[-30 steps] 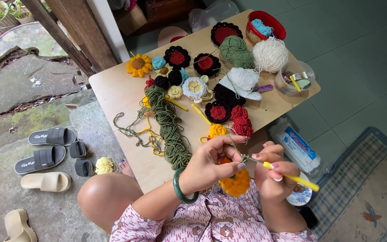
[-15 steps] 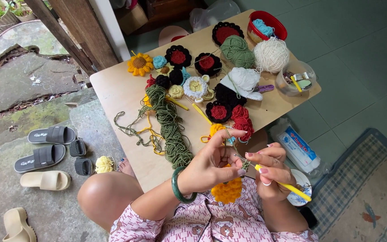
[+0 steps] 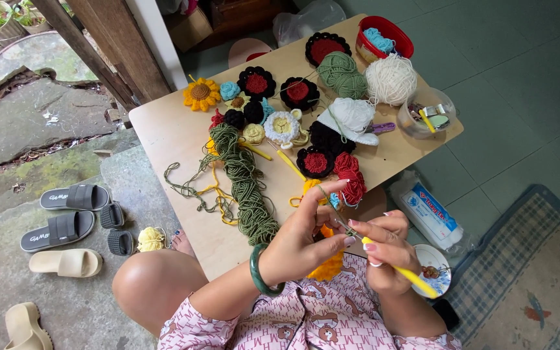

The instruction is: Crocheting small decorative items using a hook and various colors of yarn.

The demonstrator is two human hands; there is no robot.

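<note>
My left hand [image 3: 303, 243], with a green bangle on the wrist, pinches an orange-yellow crocheted flower piece [image 3: 327, 264] that hangs below the fingers over my lap. A green yarn strand runs up over its forefinger. My right hand [image 3: 384, 249] grips a yellow-handled crochet hook [image 3: 409, 275], the tip pointing into the piece between both hands. Both hands work close together at the near edge of the small wooden table [image 3: 176, 139].
On the table lie crocheted flowers: a sunflower [image 3: 201, 94], red-and-black ones [image 3: 315, 162], green cord bundle [image 3: 244, 188], green yarn ball [image 3: 341, 72], cream yarn ball [image 3: 390, 79], red bowl [image 3: 387, 35], clear bowl [image 3: 429, 111]. Sandals [image 3: 66, 214] sit on the ground at left, a rug [image 3: 526, 279] at right.
The orange flower piece has dropped lower and turned between my hands. My right hand with the hook has shifted slightly inward toward the left hand.
</note>
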